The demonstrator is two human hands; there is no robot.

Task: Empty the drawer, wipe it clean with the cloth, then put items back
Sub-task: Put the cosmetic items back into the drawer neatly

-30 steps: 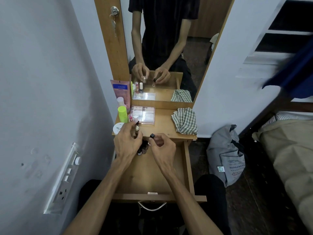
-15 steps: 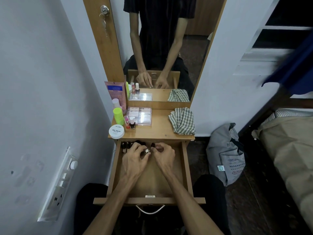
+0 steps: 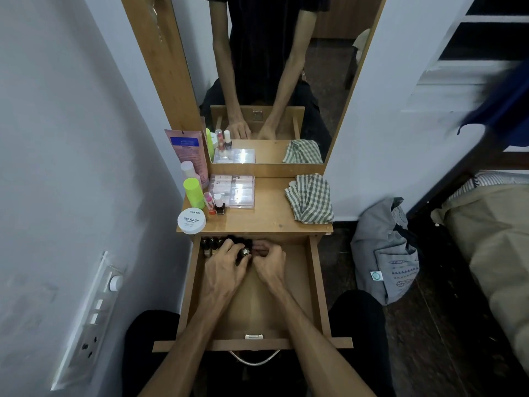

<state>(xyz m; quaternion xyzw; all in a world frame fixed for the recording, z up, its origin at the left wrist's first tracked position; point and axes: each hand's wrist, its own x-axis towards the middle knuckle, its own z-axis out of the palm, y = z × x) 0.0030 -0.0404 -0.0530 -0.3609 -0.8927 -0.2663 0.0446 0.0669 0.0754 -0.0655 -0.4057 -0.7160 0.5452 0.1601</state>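
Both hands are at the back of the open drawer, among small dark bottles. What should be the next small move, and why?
Probably lift the bottle the left hand grips out onto the tabletop, near the white jar. Dark bottles still line the drawer back, and the checked cloth lies unused.

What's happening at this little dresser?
A person sits at an open drawer with both hands in it. The left hand grips a small dark bottle; the right hand works beside it, near a row of dark bottles at the back. A checked cloth lies on the tabletop, untouched.
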